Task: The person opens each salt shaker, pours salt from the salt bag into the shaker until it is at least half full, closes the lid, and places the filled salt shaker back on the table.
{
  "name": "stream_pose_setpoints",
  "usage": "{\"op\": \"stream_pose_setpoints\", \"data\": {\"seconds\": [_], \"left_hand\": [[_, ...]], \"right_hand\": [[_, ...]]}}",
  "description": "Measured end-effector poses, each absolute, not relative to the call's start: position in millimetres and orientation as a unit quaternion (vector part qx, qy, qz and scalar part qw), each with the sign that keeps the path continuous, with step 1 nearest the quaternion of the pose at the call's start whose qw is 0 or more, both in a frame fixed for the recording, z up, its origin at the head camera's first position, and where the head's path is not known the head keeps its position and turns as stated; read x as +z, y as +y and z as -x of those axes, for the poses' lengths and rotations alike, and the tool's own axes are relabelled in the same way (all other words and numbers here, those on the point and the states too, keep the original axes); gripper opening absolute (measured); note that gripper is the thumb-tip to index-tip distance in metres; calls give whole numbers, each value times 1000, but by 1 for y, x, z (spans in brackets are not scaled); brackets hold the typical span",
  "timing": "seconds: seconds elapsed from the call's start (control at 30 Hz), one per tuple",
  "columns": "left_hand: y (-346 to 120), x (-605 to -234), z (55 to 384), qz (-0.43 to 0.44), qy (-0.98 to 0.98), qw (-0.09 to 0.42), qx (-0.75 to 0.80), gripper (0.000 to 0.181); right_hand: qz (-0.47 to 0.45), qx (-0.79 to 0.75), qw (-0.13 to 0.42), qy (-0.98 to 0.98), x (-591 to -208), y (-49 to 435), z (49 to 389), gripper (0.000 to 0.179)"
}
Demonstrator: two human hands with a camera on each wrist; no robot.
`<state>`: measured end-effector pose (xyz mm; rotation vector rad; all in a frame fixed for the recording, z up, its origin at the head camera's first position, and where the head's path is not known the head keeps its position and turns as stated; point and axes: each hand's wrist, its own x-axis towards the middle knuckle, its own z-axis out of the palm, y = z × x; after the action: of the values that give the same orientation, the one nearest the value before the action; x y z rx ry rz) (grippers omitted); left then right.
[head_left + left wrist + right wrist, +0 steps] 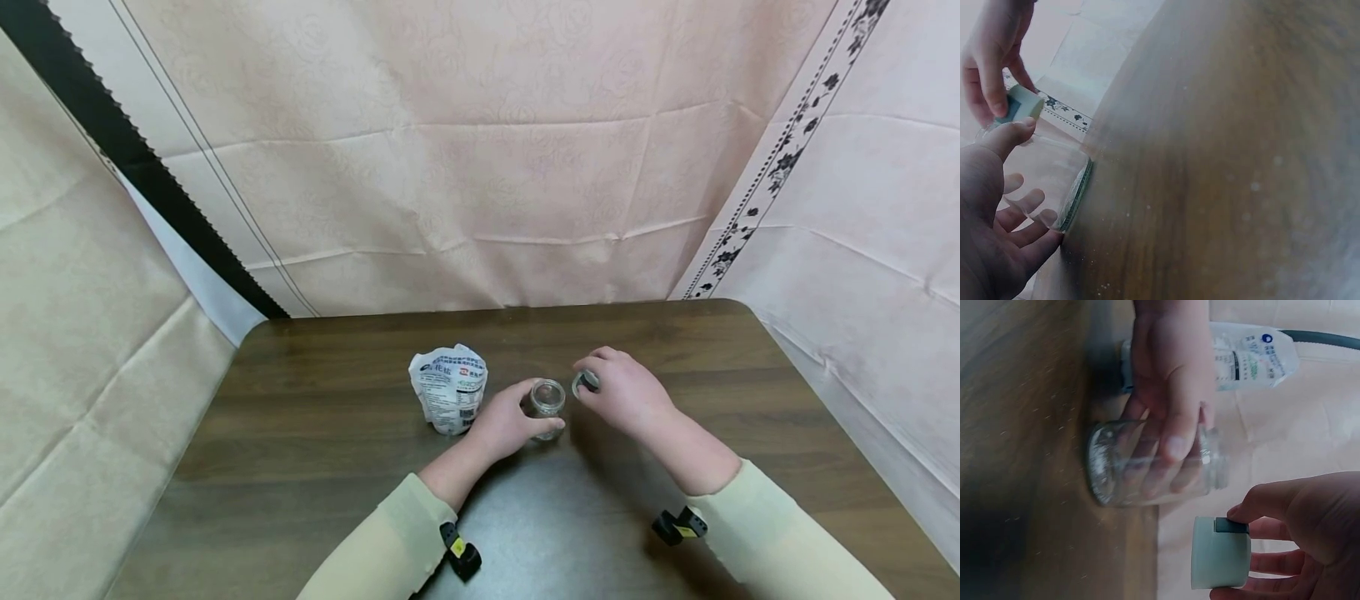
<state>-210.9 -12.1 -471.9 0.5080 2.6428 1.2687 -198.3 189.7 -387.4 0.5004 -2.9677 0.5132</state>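
A clear glass jar [548, 398] stands upright on the table, its mouth uncovered. My left hand [510, 425] grips it from the left, thumb on the near side and the other fingers behind the glass [1100, 465]. To the right of the jar, my right hand [622, 392] holds a pale green lid [1219, 553] between thumb and fingers. The lid has a darker green tab on its side. It is held apart from the jar, near the height of its mouth. Nothing can be made out inside the jar.
Just left of the left hand stands a white printed bag [450, 392] with blue lettering. The brown wooden table [315, 450] ends at a far edge, with pale patterned cloth [487, 167] hanging behind it. Dark wrist cameras [460, 550] sit on both sleeves.
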Motion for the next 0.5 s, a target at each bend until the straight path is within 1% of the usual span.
{"op": "stream_pose_setpoints", "data": {"seconds": [0.17,0.5], "left_hand": [[-11,-472,210,-168,883,78,432,68],[-9,-471,209,-153,882,88,437,71]], "right_hand": [[-157,161,29,-974,-397,197,199,30],[-161,157,15,-974,-422,204,198,27]]}}
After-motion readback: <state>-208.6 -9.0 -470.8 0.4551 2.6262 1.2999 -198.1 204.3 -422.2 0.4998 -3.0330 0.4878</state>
